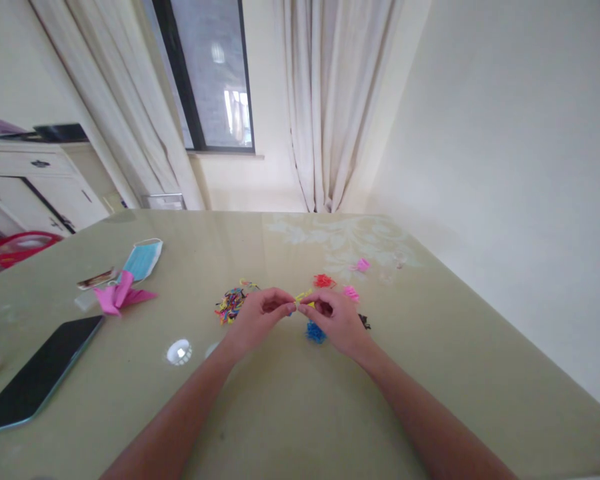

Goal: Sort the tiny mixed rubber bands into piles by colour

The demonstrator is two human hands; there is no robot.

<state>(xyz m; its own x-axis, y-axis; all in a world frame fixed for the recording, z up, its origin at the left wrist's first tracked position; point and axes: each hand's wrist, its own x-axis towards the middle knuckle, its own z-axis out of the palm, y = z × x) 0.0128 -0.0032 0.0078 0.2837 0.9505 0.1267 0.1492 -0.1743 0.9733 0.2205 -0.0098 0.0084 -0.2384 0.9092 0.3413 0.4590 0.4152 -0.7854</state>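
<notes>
My left hand (260, 315) and my right hand (341, 321) meet fingertip to fingertip above the table. Both are pinched on what looks like a small yellow rubber band (297, 303), largely covered by the fingers. Beside my left hand lies a mixed pile of small coloured rubber bands (230, 305). Around my right hand are single-colour heaps: blue bands (315, 333) below it, red bands (324, 281) beyond it, pink bands (351, 293) close behind, and black bands (365, 321) partly hidden at its right. Some yellow bands (303, 295) show just behind the fingertips.
Another pink clump (363, 265) lies farther back on the table (290, 413). On the left are a pink folded-paper shape (121, 294), a blue face mask (145, 260), a card (96, 279) and a dark-screened tablet or phone (40, 373). A wall (520, 167) borders the right side.
</notes>
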